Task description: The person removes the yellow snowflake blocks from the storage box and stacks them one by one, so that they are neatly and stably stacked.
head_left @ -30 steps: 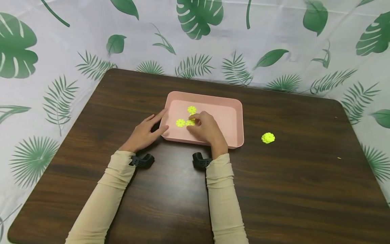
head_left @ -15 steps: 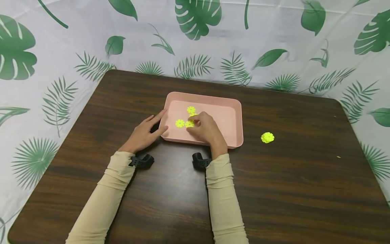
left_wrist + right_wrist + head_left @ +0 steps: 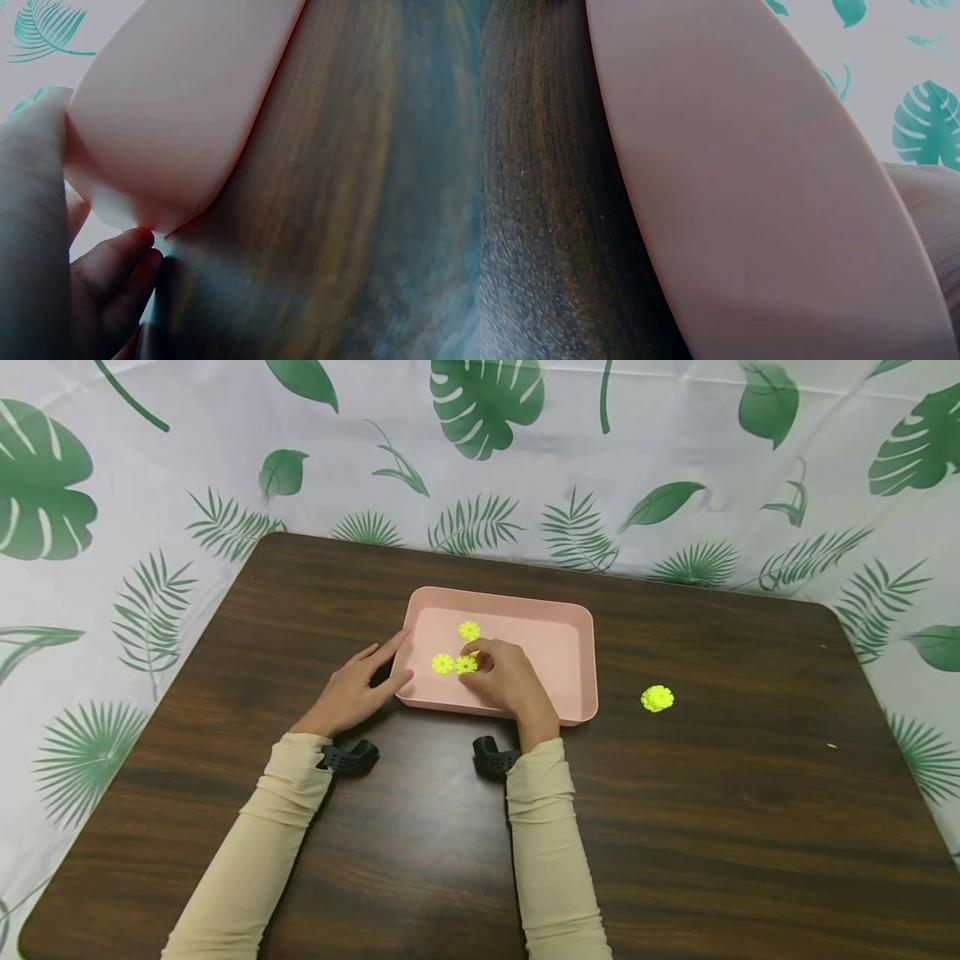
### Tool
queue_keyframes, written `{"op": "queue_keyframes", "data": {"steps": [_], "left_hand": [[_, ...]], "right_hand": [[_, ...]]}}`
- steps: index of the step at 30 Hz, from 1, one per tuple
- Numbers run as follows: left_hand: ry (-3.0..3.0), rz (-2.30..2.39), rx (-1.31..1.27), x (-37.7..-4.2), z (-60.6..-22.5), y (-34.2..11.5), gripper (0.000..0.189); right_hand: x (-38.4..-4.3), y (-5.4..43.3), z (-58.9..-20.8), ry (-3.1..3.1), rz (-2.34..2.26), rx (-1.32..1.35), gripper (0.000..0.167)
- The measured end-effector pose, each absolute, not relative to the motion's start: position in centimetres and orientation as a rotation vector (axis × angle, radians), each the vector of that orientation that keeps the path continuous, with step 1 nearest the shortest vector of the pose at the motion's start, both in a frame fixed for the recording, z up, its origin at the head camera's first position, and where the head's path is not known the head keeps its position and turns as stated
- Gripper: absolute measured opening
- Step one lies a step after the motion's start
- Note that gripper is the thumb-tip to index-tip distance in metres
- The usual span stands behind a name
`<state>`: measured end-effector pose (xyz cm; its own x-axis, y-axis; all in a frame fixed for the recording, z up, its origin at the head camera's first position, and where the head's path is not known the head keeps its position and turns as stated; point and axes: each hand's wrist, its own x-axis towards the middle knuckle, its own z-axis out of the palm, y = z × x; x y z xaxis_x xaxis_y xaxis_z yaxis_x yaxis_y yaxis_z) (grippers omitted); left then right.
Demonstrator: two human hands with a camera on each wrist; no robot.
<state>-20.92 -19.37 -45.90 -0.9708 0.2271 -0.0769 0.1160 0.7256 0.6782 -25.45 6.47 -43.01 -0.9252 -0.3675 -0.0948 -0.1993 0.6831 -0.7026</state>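
Ideally, I should press lightly: my right hand (image 3: 512, 677) curls over yellow discs (image 3: 465, 666) in the pink tray (image 3: 557, 647), whether pinching I can't tell; my left hand (image 3: 351, 692), fingers spread, rests against its end.

My head view gives me a shallow pink tray (image 3: 558, 647), a rounded rectangle sitting flat. At its nine o'clock end my left hand (image 3: 348, 693) rests on the rim, thumb and index finger spread. Inside I see flat, notched yellow discs: a first disc (image 3: 442, 663) toward nine o'clock; a second disc (image 3: 467, 664) just beside it at three o'clock; a third disc (image 3: 469, 630) beyond, at twelve. My right hand (image 3: 512, 675) curls over the second; I can't tell whether it pinches it. More yellow shows partly hidden at its index finger. Outside, between three and four o'clock, lies a yellow heap (image 3: 657, 698) of overlapping discs.
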Motion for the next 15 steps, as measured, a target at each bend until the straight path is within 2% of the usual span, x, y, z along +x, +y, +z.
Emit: {"op": "queue_keyframes", "data": {"steps": [8, 15], "left_hand": [[2.773, 1.073, 0.272, -20.88, -45.8, -19.34, 0.073], [2.77, 1.072, 0.275, -20.93, -45.83, -19.37, 0.073]], "right_hand": [[-25.4, 6.64, -42.94, 2.665, -1.081, -0.494, 0.04], [-25.56, 6.68, -42.87, 2.673, -1.066, -0.556, 0.034]]}}
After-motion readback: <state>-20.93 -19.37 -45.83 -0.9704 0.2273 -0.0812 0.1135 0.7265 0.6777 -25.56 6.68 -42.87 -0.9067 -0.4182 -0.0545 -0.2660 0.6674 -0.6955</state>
